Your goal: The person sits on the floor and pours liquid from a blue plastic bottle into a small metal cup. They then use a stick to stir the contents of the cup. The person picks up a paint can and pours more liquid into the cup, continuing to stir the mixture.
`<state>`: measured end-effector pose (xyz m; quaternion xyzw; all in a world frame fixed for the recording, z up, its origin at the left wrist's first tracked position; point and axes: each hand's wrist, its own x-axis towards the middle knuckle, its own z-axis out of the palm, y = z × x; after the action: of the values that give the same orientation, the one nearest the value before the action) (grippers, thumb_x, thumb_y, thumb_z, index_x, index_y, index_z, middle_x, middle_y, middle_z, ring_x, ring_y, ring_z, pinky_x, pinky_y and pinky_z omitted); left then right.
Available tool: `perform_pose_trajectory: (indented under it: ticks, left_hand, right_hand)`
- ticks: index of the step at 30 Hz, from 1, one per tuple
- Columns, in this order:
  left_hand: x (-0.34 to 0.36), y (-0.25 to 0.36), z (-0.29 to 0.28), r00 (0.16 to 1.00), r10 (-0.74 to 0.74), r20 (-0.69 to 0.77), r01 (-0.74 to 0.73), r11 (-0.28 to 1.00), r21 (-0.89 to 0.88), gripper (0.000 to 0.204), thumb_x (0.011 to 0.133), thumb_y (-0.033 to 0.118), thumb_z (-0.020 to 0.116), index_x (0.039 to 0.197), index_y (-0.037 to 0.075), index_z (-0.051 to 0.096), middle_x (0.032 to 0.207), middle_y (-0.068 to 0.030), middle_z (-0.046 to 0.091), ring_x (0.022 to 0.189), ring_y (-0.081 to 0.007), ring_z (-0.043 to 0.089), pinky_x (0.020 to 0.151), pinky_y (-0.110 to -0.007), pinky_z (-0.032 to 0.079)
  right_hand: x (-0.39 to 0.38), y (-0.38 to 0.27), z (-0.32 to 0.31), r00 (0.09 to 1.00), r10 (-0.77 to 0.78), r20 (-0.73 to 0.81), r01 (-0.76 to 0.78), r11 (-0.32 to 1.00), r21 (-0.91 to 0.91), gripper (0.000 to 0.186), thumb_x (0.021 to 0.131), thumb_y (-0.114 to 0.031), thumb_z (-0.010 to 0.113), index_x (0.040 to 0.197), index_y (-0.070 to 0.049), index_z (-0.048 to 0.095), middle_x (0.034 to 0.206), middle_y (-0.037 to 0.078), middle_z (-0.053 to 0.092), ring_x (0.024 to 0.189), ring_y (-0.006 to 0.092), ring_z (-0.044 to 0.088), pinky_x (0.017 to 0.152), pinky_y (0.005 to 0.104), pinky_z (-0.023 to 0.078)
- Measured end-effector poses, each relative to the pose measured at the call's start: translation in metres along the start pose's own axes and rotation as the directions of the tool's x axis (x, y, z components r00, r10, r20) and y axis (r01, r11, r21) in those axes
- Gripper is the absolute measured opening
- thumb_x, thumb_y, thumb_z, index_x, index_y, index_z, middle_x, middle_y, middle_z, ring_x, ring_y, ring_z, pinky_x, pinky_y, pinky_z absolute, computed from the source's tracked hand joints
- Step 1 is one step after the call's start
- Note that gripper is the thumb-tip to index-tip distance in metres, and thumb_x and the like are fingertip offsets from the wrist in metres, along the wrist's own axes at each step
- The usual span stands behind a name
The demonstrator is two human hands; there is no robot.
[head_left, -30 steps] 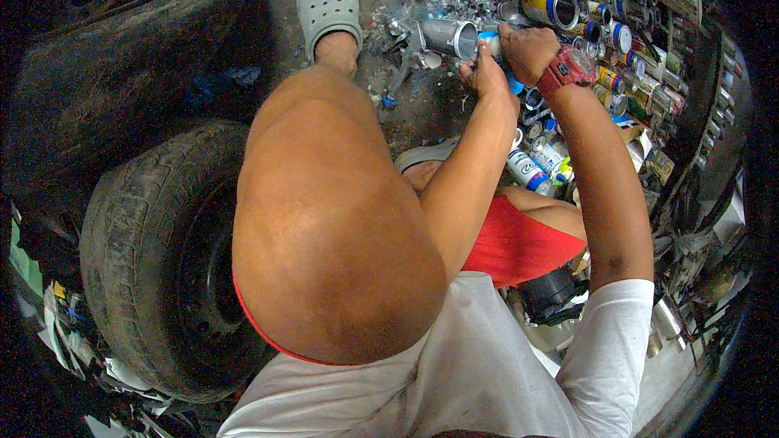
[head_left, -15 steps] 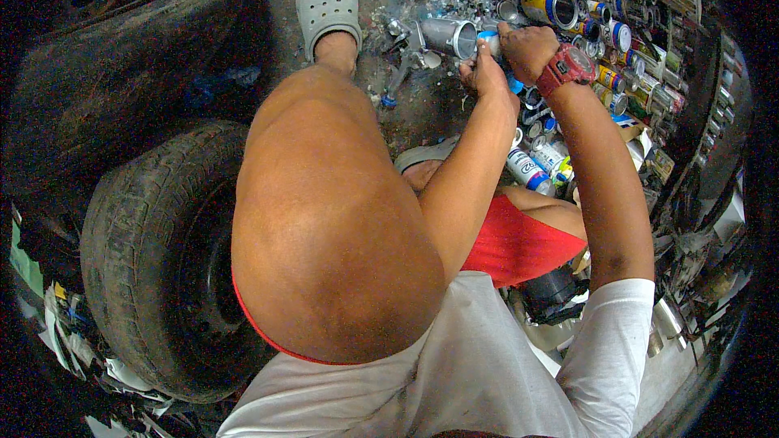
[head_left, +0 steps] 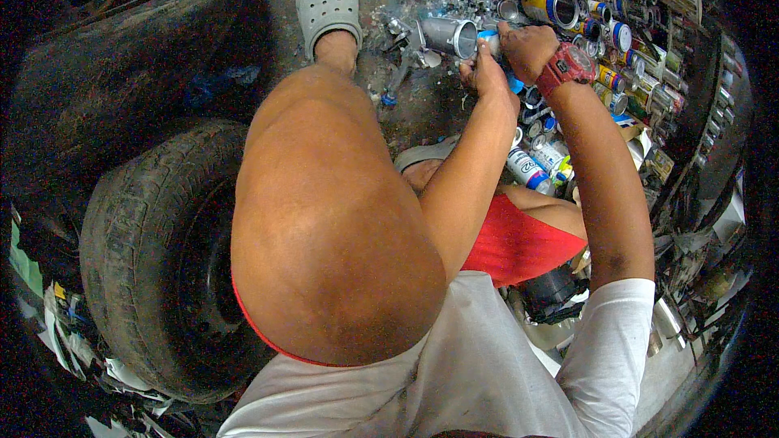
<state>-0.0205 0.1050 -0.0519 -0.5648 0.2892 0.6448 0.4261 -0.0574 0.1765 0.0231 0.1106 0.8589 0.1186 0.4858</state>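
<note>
The left hand's (head_left: 489,81) thumb and fingers are closed around a small blue-and-white piece (head_left: 490,37), upper right of the frame's centre. The right hand (head_left: 529,53) is curled tight against its far side — whether those fingers grip it too cannot be told, as the knuckles hide them. Just left lies a grey metal cup (head_left: 448,38), mouth toward the hands. The step seems to be two-handed work on the piece — the next move likely calls for a steady left hold. Cans (head_left: 560,10) crowd the upper right.
</note>
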Motion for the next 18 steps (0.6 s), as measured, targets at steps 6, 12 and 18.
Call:
perform_pose_trajectory:
  ticks: [6,12,18]
  left_hand:
    - [0.001,0.000,0.001,0.999,0.016,-0.035,-0.016,1.000,-0.004,0.035,0.092,0.032,0.069,0.108,0.010,0.047,0.112,-0.0103,0.059,0.097,-0.0241,0.058,0.087,-0.042,0.048]
    - [0.012,-0.001,-0.001,1.000,0.013,0.003,-0.013,1.000,0.021,0.042,0.094,0.032,0.062,0.123,0.008,0.043,0.130,-0.0165,0.054,0.114,-0.0353,0.058,0.093,-0.054,0.049]
    - [0.001,0.001,0.001,1.000,0.004,0.011,-0.004,1.000,0.009,0.044,0.094,0.032,0.062,0.126,0.008,0.042,0.132,-0.0173,0.053,0.114,-0.0357,0.058,0.094,-0.054,0.049]
  right_hand:
    - [-0.001,-0.001,-0.003,1.000,-0.007,0.024,0.007,1.000,0.000,0.042,0.083,-0.013,0.061,0.122,-0.001,0.051,0.096,0.017,0.072,0.089,0.0316,0.072,0.071,0.0433,0.056]
    - [-0.002,-0.002,-0.002,0.998,-0.018,-0.058,0.019,1.000,0.013,0.032,0.085,-0.015,0.061,0.114,-0.002,0.053,0.092,0.017,0.073,0.085,0.0329,0.072,0.069,0.0439,0.056]
    - [-0.002,0.002,0.005,0.997,-0.002,-0.075,0.007,0.997,0.072,0.030,0.084,-0.013,0.061,0.112,-0.003,0.053,0.093,0.019,0.072,0.086,0.0333,0.072,0.071,0.0441,0.056]
